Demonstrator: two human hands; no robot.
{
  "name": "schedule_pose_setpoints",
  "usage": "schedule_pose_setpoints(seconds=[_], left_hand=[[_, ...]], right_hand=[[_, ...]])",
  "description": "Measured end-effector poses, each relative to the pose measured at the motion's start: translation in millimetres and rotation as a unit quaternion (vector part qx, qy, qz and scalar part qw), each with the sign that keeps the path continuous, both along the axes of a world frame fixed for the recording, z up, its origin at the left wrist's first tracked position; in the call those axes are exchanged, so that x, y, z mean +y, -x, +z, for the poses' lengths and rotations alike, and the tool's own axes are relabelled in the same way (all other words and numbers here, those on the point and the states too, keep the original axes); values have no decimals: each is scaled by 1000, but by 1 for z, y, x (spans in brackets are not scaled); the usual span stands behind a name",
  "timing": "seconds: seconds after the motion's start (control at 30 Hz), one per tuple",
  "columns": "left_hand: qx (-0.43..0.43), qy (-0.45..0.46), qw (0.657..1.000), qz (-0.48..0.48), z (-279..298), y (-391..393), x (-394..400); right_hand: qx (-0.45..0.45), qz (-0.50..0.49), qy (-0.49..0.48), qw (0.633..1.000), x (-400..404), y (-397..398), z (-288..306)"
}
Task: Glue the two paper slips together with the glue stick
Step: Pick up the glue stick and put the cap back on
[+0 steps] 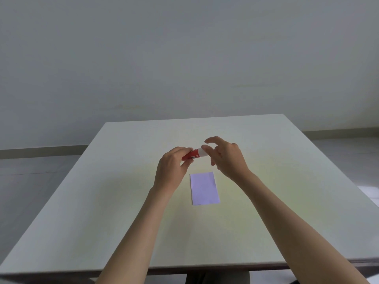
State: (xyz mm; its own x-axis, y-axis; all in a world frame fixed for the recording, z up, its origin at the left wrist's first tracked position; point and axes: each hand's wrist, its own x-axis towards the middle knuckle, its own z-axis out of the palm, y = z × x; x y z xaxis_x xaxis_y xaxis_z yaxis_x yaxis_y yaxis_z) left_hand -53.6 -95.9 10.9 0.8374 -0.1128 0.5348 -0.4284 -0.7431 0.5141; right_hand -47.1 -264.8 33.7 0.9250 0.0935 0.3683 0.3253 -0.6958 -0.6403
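Hands are meeting above the white table (114, 201), mid-surface. Left hand (171, 168) is gripping the red-and-white glue stick (193, 154); right hand (224, 155), fingers loosely spread, is pinching its white end. Pale lilac paper slip (204, 188) is lying flat toward the near edge.

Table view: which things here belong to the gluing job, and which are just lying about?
Job:
glue stick, held in left hand, right hand at its white end
paper, only one piece discernible

Lying about:
nothing visible on the table

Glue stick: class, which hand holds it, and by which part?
The left hand grips the glue stick by its red body. The right hand has fingertips at its white end; a firm grip there cannot be told.
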Motion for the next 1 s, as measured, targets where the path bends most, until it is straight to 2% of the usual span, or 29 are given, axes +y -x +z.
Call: schedule_pose_setpoints(seconds=[0.07, 0.2, 0.27, 0.4, 0.47, 0.53, 0.7, 0.9, 1.0], left_hand=[[1, 4, 1000, 4, 1, -2, 1], [2, 6, 1000, 4, 1, -3, 2], [1, 5, 1000, 2, 0, -3, 2], [5, 10, 1000, 7, -3, -3, 2], [7, 8, 1000, 13, -4, -3, 4], [8, 5, 1000, 16, -5, -3, 5], [12, 0, 1000, 14, -8, 0, 3], [7, 1, 1000, 1, -7, 0, 5], [1, -2, 1000, -1, -7, 1, 5]], right_hand=[[9, 3, 3, 1000, -2, 2, 1], [30, 71, -29, 997, -4, 0, 1], [37, 49, -33, 998, -1, -2, -1], [13, -40, 65, 997, 0, -6, -2], [23, 19, 38, 999, -2, -4, 4], [35, 82, 52, 995, -2, -3, 6], [35, -16, 72, 997, 5, -10, 5], [11, 69, 82, 994, 6, -8, 9], [20, -17, 96, 995, 10, -12, 6]])
